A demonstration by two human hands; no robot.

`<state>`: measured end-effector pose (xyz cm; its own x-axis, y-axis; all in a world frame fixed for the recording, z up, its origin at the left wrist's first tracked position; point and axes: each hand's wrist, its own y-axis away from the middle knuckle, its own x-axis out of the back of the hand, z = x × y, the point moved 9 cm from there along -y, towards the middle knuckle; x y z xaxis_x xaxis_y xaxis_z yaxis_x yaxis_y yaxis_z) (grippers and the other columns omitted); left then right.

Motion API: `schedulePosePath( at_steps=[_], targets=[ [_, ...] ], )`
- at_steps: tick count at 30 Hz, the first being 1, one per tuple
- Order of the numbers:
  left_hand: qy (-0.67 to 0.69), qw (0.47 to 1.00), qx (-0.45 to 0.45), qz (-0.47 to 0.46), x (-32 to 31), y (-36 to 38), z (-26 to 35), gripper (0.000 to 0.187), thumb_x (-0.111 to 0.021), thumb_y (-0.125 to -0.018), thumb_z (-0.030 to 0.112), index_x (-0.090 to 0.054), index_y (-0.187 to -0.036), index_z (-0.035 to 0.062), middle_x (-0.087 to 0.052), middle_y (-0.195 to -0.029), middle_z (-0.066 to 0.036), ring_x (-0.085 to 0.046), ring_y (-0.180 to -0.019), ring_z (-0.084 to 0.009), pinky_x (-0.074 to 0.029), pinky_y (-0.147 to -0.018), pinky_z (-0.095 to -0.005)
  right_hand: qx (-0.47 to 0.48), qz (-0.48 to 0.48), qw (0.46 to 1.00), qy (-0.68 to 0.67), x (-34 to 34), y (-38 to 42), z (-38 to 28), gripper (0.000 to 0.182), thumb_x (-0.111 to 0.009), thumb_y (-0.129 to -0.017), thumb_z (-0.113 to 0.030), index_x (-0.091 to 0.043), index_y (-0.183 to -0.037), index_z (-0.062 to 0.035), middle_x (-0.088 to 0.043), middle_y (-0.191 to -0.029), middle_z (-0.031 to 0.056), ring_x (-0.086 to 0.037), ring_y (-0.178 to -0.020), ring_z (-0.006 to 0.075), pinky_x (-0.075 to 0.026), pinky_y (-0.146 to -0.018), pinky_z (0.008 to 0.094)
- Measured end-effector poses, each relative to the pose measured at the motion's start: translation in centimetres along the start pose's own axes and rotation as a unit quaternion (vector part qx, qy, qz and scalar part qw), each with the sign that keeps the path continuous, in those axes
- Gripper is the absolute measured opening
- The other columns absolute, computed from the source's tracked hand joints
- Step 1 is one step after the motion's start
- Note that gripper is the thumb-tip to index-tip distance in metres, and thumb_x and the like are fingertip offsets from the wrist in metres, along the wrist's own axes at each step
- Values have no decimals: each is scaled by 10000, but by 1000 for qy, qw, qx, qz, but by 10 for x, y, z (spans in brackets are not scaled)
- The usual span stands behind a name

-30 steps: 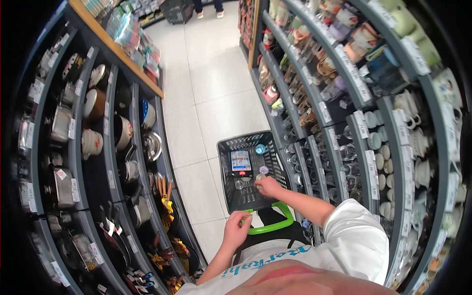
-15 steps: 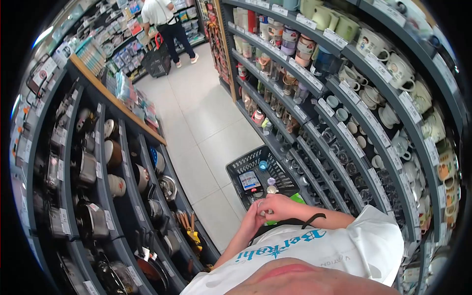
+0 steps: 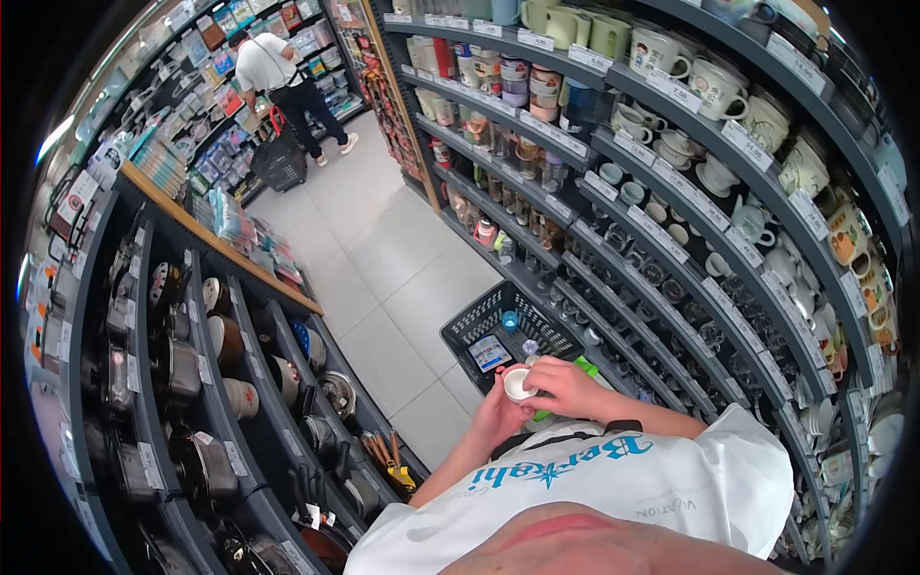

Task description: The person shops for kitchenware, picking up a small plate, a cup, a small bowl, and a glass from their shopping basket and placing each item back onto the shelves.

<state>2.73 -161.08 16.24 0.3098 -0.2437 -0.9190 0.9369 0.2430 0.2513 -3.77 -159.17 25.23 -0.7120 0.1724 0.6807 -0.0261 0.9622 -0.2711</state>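
So this shopper's left hand (image 3: pixel 494 412) is cupped under a small, round white cup (image 3: pixel 518 384), and the right hand (image 3: pixel 563 386) has its fingers on the rim, so the grip is closed on it from both sides. It's right by the near end of a dark grey plastic basket (image 3: pixel 474 305). Looks smooth to me, so a loose thumb could send it down onto the stuff in there or the hard tiled floor (image 3: pixel 407 331). Elbow's near the shelved glassware too, and one careless turn might clip something.

Basket has a flat pack with a blue-and-white label (image 3: pixel 490 353), a round blue item (image 3: pixel 510 319) and a little pale purple piece (image 3: pixel 530 347), all loose, so they could knock together. Can't tell what's inside the cup, if anything.
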Motion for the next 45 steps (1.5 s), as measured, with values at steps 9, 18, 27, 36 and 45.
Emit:
schedulePosePath(
  at_steps=[9,18,27,36,45],
  targets=[
    [-59,984,84,-143,-45,-31,-41,419,-307,-942,455,-365,-1219,145,-498,-858,-52,-475,-671,-162,-383,-600,-273,-28,115,992,-32,55,47,0,97,-640,-747,-165,-625,-734,-71,-588,-734,52,-520,-741,234,-443,-664,333],
    [-123,975,127,-135,-95,-70,-100,487,-283,-918,521,-385,-1202,139,-507,-937,-63,-496,-759,-178,-390,-655,-299,-46,238,970,9,126,117,-4,137,-680,-713,-148,-613,-799,-66,-581,-797,57,-518,-747,234,-441,-647,330],
    [-189,966,84,-155,-167,-90,-135,718,-340,-788,694,-422,-1167,89,-492,-1017,-56,-475,-917,-176,-378,-851,-360,-21,374,920,112,176,180,-20,476,-752,-621,-68,-543,-1047,-32,-575,-1005,125,-570,-824,271,-479,-702,339],
    [-206,943,129,-227,-226,-91,-191,676,-364,-800,655,-391,-1180,97,-523,-1062,-91,-530,-964,-236,-424,-850,-369,-28,465,877,116,220,249,-39,518,-736,-593,-33,-566,-1082,-47,-595,-1051,128,-595,-870,281,-486,-745,342],
    [-199,920,175,-288,-222,-75,-265,584,-430,-890,482,-342,-1265,44,-504,-1141,-131,-545,-1017,-243,-441,-894,-378,-110,430,882,156,215,328,-35,497,-733,-571,-19,-606,-1052,-26,-616,-1028,118,-593,-857,274,-485,-733,329]
  ],
)
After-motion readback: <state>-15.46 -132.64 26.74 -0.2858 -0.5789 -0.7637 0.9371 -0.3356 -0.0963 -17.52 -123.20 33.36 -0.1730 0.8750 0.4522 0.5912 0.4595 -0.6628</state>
